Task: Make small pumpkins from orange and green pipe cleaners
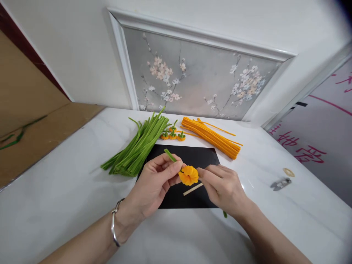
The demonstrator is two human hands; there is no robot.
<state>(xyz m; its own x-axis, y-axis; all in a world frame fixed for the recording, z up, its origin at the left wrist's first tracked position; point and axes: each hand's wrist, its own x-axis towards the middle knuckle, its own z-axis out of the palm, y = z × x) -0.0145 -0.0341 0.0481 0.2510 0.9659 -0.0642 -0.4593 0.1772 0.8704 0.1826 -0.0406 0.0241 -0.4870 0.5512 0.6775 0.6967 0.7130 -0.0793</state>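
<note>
My left hand (162,176) pinches a small orange pumpkin (188,175) made of ribbed, fuzzy pipe cleaner, by the green pipe cleaner (171,155) at its top. The pumpkin is held tilted over the black mat (189,156). At its right side are the closed fingers of my right hand (222,185), close against it. A pale wooden stick (192,189) runs out from under those fingers and appears held in them. A green tip (224,214) shows below the right hand; the rest of it is hidden.
Behind the mat stand several finished small pumpkins (172,135) with green tops. A bundle of green pipe cleaners (137,146) lies left, an orange bundle (211,137) right. Small metal snips (281,184) and a tan ring (288,172) lie farther right. A wall with a framed panel (198,73) closes the back.
</note>
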